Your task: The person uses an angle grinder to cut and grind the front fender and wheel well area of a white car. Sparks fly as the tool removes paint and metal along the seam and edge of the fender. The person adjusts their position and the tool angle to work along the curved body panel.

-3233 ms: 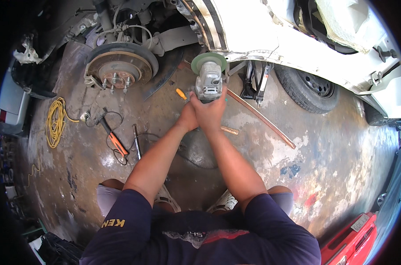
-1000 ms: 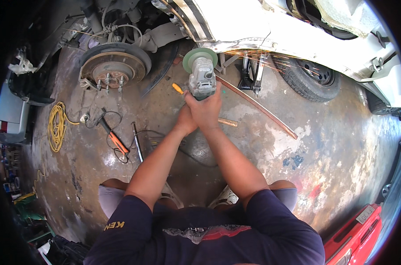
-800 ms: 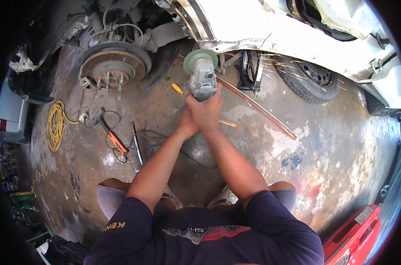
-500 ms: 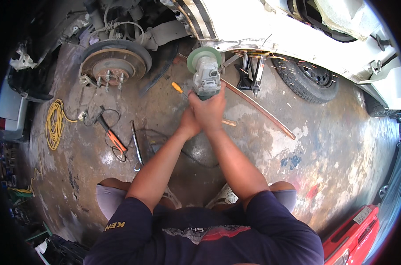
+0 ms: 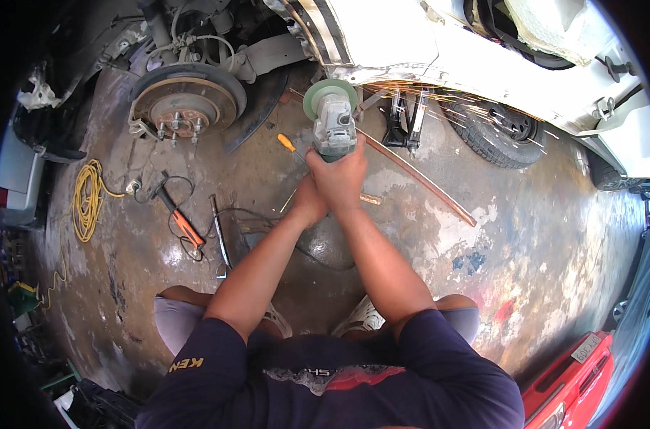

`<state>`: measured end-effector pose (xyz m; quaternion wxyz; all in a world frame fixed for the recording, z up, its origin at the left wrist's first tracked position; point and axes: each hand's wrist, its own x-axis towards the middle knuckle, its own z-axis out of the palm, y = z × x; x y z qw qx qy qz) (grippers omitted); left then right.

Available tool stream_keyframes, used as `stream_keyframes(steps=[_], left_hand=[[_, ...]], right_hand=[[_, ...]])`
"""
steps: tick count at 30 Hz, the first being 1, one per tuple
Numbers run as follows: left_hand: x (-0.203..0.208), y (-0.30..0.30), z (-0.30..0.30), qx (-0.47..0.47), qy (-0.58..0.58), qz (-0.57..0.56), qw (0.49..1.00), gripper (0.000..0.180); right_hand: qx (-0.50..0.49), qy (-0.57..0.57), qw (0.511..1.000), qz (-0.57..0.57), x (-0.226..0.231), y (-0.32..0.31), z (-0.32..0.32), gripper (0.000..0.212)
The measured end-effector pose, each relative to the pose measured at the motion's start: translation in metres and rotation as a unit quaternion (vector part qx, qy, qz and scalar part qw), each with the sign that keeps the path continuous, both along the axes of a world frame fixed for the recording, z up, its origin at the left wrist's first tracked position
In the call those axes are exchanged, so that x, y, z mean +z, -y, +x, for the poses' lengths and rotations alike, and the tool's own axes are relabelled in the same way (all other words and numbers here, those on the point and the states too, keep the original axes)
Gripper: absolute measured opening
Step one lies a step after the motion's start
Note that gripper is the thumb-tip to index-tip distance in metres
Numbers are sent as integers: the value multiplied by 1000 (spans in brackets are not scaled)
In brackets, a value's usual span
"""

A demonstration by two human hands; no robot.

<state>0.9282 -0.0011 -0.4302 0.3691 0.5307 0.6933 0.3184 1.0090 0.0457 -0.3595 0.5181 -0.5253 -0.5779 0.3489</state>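
Overhead, hands [image 5: 335, 182] press grinder [image 5: 332, 118] against sill edge [image 5: 382, 71].

The rear of the angle grinder [image 5: 332, 125] is covered by the right hand [image 5: 341, 179], and the left hand [image 5: 308, 204] sits mostly behind it, so its fingers cannot be made out. Where the green disc [image 5: 323, 94] meets the white car body [image 5: 439, 50] is too small to tell. The car body runs off the upper edge of the frame, and the spare tyre [image 5: 493, 132] beneath it is half hidden. The red vehicle [image 5: 575, 379] at lower right is cut by the rim. The person's feet are largely covered by the arms and dark shirt [image 5: 339, 379]. Clutter at the dark lower left is unreadable.
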Motion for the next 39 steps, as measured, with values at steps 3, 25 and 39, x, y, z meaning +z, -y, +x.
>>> stream_keyframes(steps=[3,25,39], left_hand=[[-2,-1,-2,-7,-14,-10,1000,55],[9,2,10,17,54,-15,998,64],[-6,2,8,10,34,54,998,59]], right_hand=[[-2,12,1000,-19,10,2,1,61],[8,12,1000,-2,8,-1,6,54],[21,12,999,-29,15,4,3,55]])
